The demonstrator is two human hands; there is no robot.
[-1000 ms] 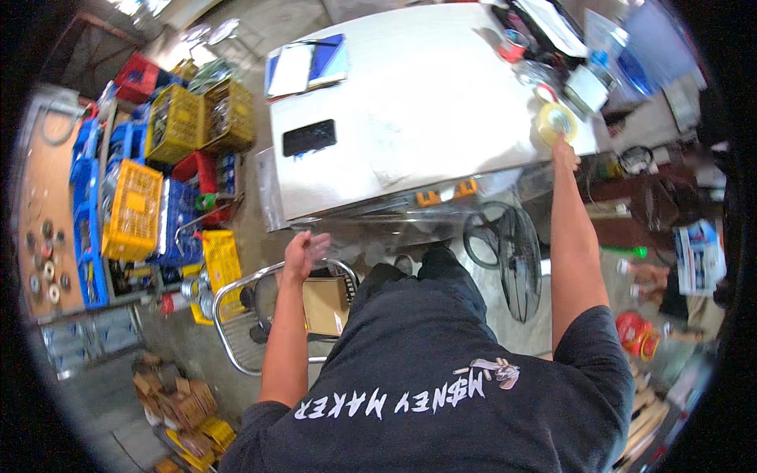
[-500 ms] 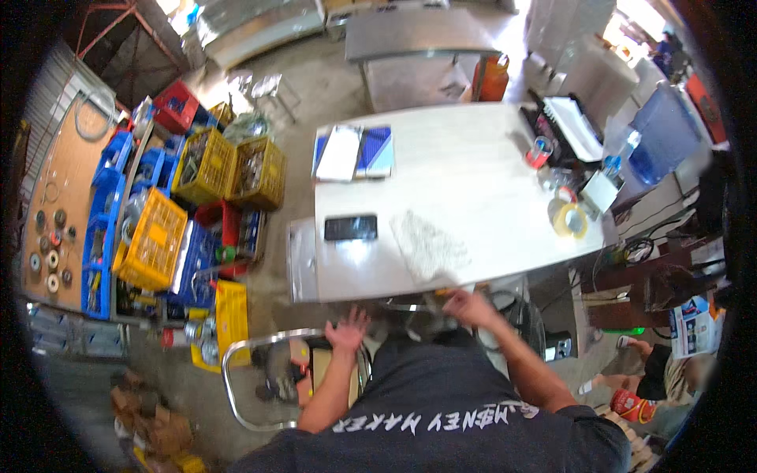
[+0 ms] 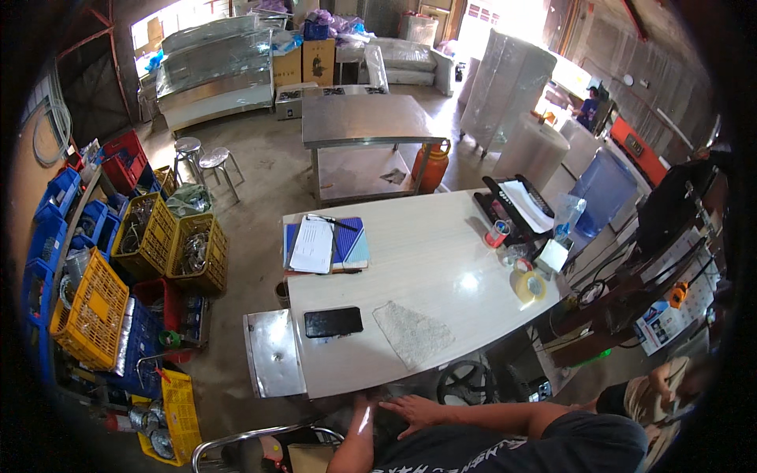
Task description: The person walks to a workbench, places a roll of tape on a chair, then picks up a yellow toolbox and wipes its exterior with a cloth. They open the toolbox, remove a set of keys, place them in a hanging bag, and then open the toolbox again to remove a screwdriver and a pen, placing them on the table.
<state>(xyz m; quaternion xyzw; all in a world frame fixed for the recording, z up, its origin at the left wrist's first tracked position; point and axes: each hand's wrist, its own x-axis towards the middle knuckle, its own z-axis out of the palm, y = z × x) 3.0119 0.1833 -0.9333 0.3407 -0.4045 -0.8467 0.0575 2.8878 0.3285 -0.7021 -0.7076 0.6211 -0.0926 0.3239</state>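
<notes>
Both hands low at the near edge of the white table [image 3: 441, 260].

The right hand [image 3: 416, 411] lies flat just below the table's near edge, fingers spread and released, gripping nothing. The left hand [image 3: 364, 400] is tucked beside it under that edge; I cannot tell how its fingers are set. Nearest on the table is a grey mesh patch [image 3: 412, 333], with a black phone [image 3: 333, 322] just left of it. A tape roll [image 3: 530, 285] sits toward the table's right end, a clipboard [image 3: 313, 244] at its far left corner. Yellow crates [image 3: 165, 240] stand left of the table.
</notes>
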